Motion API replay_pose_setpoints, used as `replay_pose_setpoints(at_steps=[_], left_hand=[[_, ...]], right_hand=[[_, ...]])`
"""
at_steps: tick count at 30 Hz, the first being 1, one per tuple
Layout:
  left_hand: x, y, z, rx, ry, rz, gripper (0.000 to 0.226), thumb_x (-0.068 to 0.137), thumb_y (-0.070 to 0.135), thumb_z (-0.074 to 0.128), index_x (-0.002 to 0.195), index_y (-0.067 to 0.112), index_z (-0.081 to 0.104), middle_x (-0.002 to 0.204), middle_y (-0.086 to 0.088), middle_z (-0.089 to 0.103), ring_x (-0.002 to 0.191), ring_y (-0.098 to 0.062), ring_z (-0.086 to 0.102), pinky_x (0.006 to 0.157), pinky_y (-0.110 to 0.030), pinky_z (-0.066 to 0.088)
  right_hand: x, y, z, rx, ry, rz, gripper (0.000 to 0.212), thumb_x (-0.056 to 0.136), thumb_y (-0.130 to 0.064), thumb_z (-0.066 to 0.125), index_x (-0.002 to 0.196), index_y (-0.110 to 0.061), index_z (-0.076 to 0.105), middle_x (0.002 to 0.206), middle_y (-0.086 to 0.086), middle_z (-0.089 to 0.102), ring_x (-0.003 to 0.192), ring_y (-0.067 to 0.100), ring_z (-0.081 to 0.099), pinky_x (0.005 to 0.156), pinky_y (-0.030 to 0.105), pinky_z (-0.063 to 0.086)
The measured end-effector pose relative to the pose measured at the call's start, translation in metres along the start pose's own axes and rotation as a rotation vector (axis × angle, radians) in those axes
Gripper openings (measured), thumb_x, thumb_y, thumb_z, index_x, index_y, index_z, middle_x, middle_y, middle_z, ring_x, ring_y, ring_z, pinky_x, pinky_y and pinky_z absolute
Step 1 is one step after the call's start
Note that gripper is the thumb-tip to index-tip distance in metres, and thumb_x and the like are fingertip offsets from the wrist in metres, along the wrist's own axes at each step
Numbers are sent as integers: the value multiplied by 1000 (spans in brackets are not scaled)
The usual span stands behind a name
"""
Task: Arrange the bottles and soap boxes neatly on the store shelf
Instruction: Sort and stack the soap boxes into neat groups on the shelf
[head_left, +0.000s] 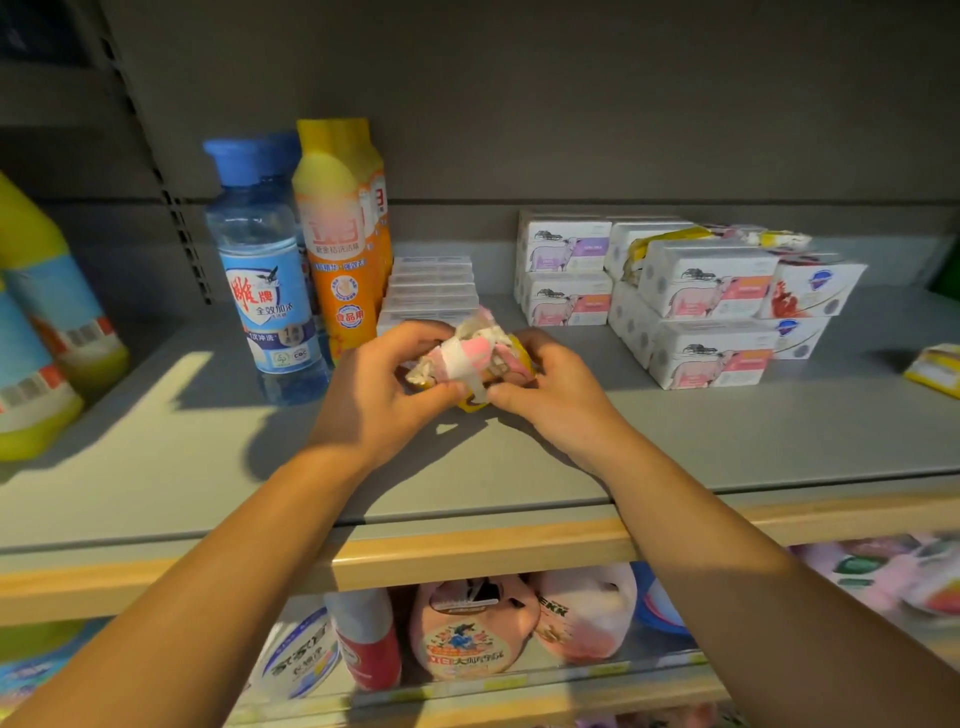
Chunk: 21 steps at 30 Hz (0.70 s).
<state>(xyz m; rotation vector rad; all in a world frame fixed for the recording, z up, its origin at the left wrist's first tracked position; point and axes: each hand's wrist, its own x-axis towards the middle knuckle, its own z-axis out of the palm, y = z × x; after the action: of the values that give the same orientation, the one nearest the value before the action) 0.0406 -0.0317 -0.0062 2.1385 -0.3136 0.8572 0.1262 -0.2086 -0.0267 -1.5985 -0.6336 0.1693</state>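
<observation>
Both my hands hold a crumpled soap packet (475, 358), pink, white and yellow, just above the grey shelf (208, 467) at its middle. My left hand (382, 387) grips its left end and my right hand (545, 387) grips its right end. Left of them stand a clear bottle with a blue cap (265, 270) and an orange bottle with a yellow cap (340, 234), with more bottles hidden behind. A row of white soap boxes (434, 288) lies behind my hands. At the right, white soap boxes with a sheep picture (701, 312) are stacked unevenly.
Yellow-green bottles with blue labels (47, 322) lean at the far left. A yellow packet (935, 369) lies at the right edge. A wooden strip (467, 551) fronts the shelf. Below it the lower shelf holds pink pouches (472, 629) and other goods.
</observation>
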Motion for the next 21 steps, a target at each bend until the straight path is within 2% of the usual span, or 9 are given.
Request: replay_pose_setpoints(at_steps=[2, 4, 8, 10, 12, 15, 17, 19, 21], left_hand=[[2, 1, 0, -126, -13, -114, 36, 79, 16, 80, 105, 34, 64, 95, 19, 72, 90, 1, 67, 70, -13, 53], [4, 4, 4, -230, -10, -195, 30, 81, 14, 77, 99, 35, 66, 91, 18, 74, 84, -3, 70, 66, -14, 53], [11, 17, 28, -352, -49, -386, 10, 85, 21, 73, 95, 17, 71, 88, -1, 77, 80, -20, 73, 68, -29, 60], [14, 33, 52, -412, -122, -418, 14, 88, 24, 70, 95, 13, 70, 87, -4, 75, 74, -17, 71, 66, -29, 59], [15, 53, 80, -442, -174, -389, 11, 91, 23, 66, 94, 12, 68, 81, 2, 73, 67, -8, 68, 61, -22, 55], [18, 79, 122, -474, -255, -369, 17, 93, 29, 62, 98, 15, 69, 78, 9, 74, 70, -5, 70, 63, -22, 53], [21, 91, 147, -370, -317, -337, 18, 90, 39, 63, 98, 24, 69, 86, 10, 74, 80, -5, 70, 71, -21, 51], [23, 98, 167, -124, -385, -253, 25, 88, 46, 64, 105, 29, 67, 102, 13, 71, 90, 2, 66, 82, -17, 49], [25, 104, 183, 99, -460, -165, 42, 87, 51, 64, 120, 26, 64, 121, 8, 67, 108, -8, 63, 93, -24, 46]], right_hand=[[-3, -5, -2, 64, 2, 16, 41, 70, -16, 72, 109, -22, 62, 98, 5, 71, 91, 22, 70, 76, 39, 59], [-9, -10, -6, 135, 18, 40, 41, 73, -14, 71, 112, -20, 63, 102, 6, 72, 94, 24, 71, 77, 42, 59], [-35, -22, -32, 183, 127, 66, 31, 78, -20, 70, 109, -23, 67, 107, 9, 72, 100, 27, 70, 80, 47, 59], [-54, -27, -57, 187, 193, 55, 25, 83, -17, 69, 106, -27, 69, 105, 7, 73, 98, 27, 71, 75, 43, 60], [-75, -31, -88, 153, 269, 41, 26, 80, -19, 69, 103, -29, 71, 101, 4, 74, 94, 23, 72, 69, 38, 59], [-111, -32, -139, 73, 399, 51, 25, 78, -19, 70, 98, -35, 72, 93, -3, 74, 83, 14, 72, 62, 31, 57], [-131, -29, -177, -4, 525, 73, 25, 84, -17, 70, 95, -39, 72, 89, -6, 75, 82, 14, 71, 64, 32, 57], [-145, -24, -218, -137, 677, 119, 20, 84, -23, 71, 91, -42, 70, 88, -8, 74, 81, 17, 69, 69, 34, 54], [-152, -19, -258, -287, 780, 169, 10, 83, -28, 71, 90, -36, 67, 92, -5, 73, 80, 18, 65, 71, 34, 51]])
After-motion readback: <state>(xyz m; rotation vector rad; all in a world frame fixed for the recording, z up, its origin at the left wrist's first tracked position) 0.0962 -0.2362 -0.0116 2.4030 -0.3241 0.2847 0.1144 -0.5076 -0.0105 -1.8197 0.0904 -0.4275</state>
